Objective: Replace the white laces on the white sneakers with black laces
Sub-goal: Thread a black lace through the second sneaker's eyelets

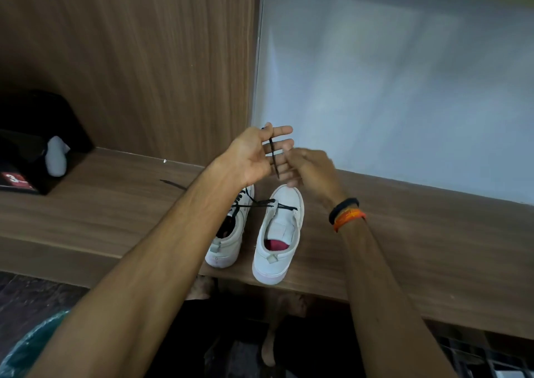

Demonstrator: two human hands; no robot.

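Spanning the view from left to right was a wooden table (404,233), backed by a wood panel (130,59) on the left and a pale wall (404,88) on the right. A black box (34,146) with a white object sat at its far left end. Two white sneakers (278,233) stood side by side at the near edge, heels toward the person, toes toward the wall. The left one (231,233) already carried black lacing across its eyelets; the right one showed only a single black bar near the toe.

Above the toes, the left hand (255,153) was held palm up, its fingers straight and spread, with a black lace (274,158) draped across them. The right hand (309,169), wearing two wristbands (346,212), one black and one orange, had its fingers drawn together at the lace; blur kept me from telling whether it truly pinched it.

I counted two sneakers, two hands and two visible black laces, one in each shoe, with a loose tail (173,184) lying on the table left of the forearm. No white lace was in view.

The lace looked light, limp and prone to twisting, so it would probably be best gripped at its stiff tip for threading. The sneakers seemed light and semi-rigid, and likely needed steadying at the side wall.
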